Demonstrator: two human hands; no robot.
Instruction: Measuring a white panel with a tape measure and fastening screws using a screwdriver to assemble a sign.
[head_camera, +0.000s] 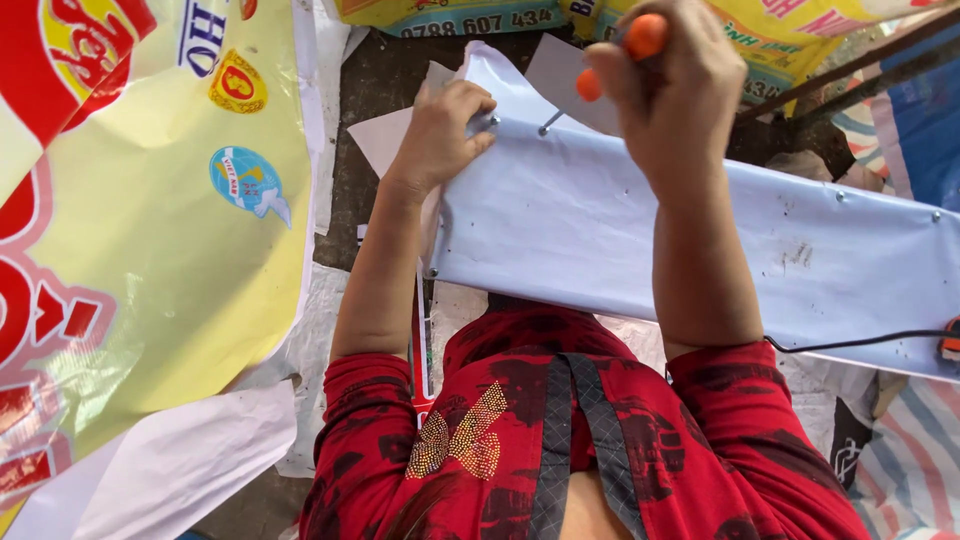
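At 12 o'clock, right hand grips orange-handled screwdriver; left hand pinches white sheet at its edge. Sheet looks thin, floppy; hold near the screw.

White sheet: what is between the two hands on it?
In the head view, a metal screw stands on the white sheet between the left hand and the right hand, which holds an orange-handled screwdriver.

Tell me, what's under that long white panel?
Under the white panel a red patterned skirt shows at its near edge, and grey ground and loose white sheets past its left end. What lies beneath its middle is covered.
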